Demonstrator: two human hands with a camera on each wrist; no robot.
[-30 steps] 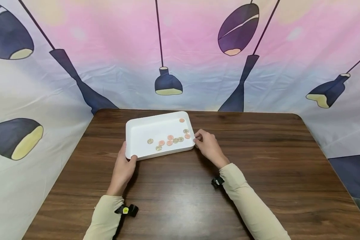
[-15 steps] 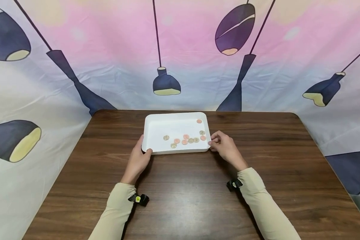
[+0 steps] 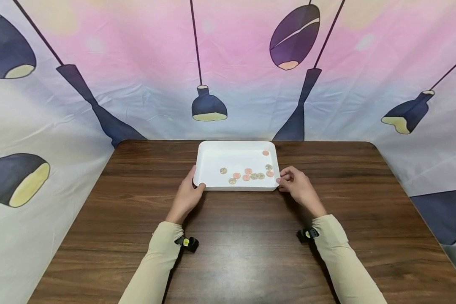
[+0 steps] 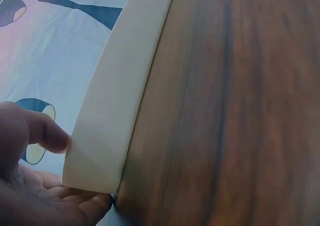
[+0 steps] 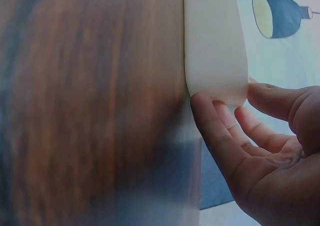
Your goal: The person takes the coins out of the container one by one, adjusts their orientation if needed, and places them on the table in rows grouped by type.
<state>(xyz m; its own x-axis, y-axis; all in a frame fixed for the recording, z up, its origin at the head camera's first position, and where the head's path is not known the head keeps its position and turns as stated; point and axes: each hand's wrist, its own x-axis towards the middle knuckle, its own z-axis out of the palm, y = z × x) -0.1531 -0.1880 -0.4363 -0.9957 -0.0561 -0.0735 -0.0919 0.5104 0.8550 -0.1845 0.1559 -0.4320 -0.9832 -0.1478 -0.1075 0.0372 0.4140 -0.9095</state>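
A shallow white tray [image 3: 228,152] lies at the far side of the table, its long sides running left to right. Several coins, some copper-coloured [image 3: 248,171] and some gold-coloured [image 3: 223,170], lie flat in its front and right part. My left hand [image 3: 186,196] grips the front left corner, thumb over the rim and fingers along the outer side wall. At the front right corner my right hand [image 3: 300,188] holds the tray, thumb at the rim. In the right wrist view its fingertips [image 5: 202,104] touch the tray's outer wall low by the tabletop.
The brown wooden table [image 3: 235,253] has rounded far corners. Just behind its far edge hangs a cloth [image 3: 156,63] printed with dark lamps. Each wrist wears a black strap with a small camera [image 3: 190,243].
Both hands have slid the tray to the right and turned it, so its front edge now runs level instead of slanted. The coins have travelled with it.
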